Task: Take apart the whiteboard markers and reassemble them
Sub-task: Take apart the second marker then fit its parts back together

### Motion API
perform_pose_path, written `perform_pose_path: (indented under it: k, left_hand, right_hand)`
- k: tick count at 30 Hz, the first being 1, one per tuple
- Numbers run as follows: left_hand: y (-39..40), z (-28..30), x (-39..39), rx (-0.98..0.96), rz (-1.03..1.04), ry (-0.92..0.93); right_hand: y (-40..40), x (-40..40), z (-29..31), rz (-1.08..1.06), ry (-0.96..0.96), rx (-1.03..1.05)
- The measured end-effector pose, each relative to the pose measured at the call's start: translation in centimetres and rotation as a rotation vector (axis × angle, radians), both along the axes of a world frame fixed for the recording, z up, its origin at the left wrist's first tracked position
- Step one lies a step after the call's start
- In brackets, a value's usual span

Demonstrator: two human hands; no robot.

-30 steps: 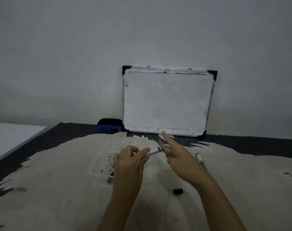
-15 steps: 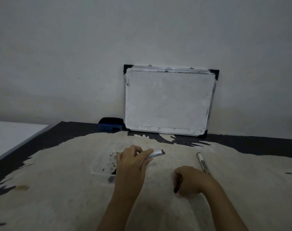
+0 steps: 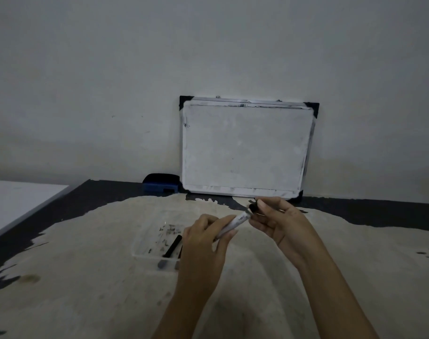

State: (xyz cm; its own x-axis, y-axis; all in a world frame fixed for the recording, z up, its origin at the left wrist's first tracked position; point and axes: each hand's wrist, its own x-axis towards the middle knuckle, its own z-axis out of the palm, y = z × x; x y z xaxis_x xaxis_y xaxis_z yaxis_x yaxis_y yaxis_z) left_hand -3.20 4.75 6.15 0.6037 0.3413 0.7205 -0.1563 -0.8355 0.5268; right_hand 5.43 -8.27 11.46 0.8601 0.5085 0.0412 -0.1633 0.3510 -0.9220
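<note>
My left hand grips a white marker barrel that points up and to the right above the table. My right hand pinches a small black cap at the barrel's far end, touching it. A clear shallow tray lies left of my left hand and holds black marker parts, one a dark stick. A second marker that lay to the right is hidden behind my right hand.
A small whiteboard leans on the wall at the back. A blue eraser sits to its left. The table has a worn pale surface with dark edges. A white surface lies at far left.
My right hand dropped to the table, picked up the small black cap, then rose and brought it to the tip of the barrel in my left hand.
</note>
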Motion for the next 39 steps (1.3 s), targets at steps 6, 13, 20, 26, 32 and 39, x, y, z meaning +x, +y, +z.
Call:
perform_pose_path:
  k: [6,13,20,26,32,39]
  left_hand:
    - [0.0,-0.1,0.1,-0.027,0.03,0.02]
    - [-0.3,-0.2,0.1,-0.103,0.036,-0.024]
    - [-0.4,-0.2,0.2,-0.19,0.036,-0.081]
    - [-0.6,-0.4,0.2,-0.179,0.035,-0.113]
    - [-0.8,-0.6,0.4,-0.198,0.0,-0.075]
    - [-0.5,0.5,0.2,-0.557,-0.155,-0.131]
  right_hand:
    - [0.0,-0.2,-0.1,-0.101,-0.183,-0.104]
    - [1.0,-0.9,-0.6,-0.215,-0.385,-0.141]
    - [2.1,-1.9,-1.0,-0.16,-0.331,-0.077]
    - [3.1,-2.6,-1.5,-0.246,-0.374,-0.055]
    - [2.8,-2.4,-1.5,-0.249,-0.323,-0.014]
    - [2.4,-2.0,-1.7,-0.022,-0.23,-0.213]
